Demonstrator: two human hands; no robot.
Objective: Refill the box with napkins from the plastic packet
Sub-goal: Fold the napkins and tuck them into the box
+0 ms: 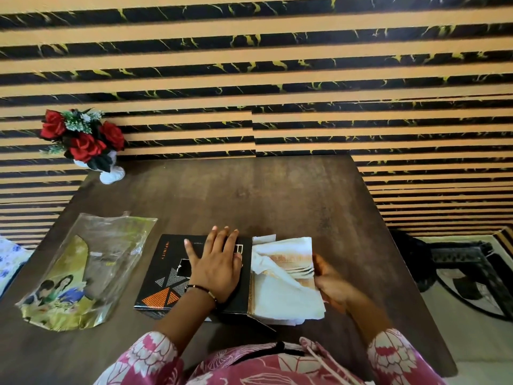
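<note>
A black napkin box [163, 276] with orange and grey triangles lies flat on the dark wooden table [277, 195]. My left hand [215, 265] rests flat on its top, fingers spread. A stack of white napkins [283, 282] sticks out of the box's open right end. My right hand [330, 284] grips that stack at its right side. The plastic packet [88, 268], clear with green print, lies flat and looks empty to the left of the box.
A white vase of red roses [86, 143] stands at the table's back left corner against the striped wall. A dark carved stool [469, 262] is on the floor to the right. Blue-flowered cloth [11, 259] shows at the left edge.
</note>
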